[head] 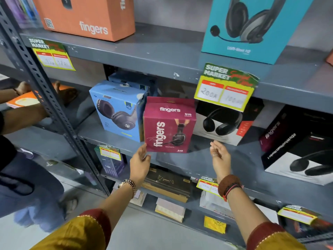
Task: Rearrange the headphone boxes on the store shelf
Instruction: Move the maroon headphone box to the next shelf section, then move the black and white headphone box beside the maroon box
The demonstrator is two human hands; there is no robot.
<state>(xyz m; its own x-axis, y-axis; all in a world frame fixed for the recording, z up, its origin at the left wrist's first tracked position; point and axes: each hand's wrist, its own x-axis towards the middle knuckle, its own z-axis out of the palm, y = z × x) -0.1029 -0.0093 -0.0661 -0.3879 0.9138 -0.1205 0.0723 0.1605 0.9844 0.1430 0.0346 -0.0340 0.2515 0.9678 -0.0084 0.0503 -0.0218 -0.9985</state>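
Observation:
A maroon "fingers" headphone box (169,125) stands upright at the front of the grey middle shelf (198,159). A light blue headphone box (117,110) stands to its left, a white and black one (225,121) behind it to the right. My left hand (140,163) is open, its fingertips touching the maroon box's lower left corner. My right hand (220,157) is open, palm turned inward, a short gap to the right of the box. A black "fingers" box (297,145) leans at the far right.
On the upper shelf sit an orange "fingers" box (86,15) and a teal headset box (252,27). Yellow price tags (225,87) hang from the shelf edges. Another person's arm (21,120) reaches in at the left, past the slotted upright (54,112). Lower shelves hold several boxes.

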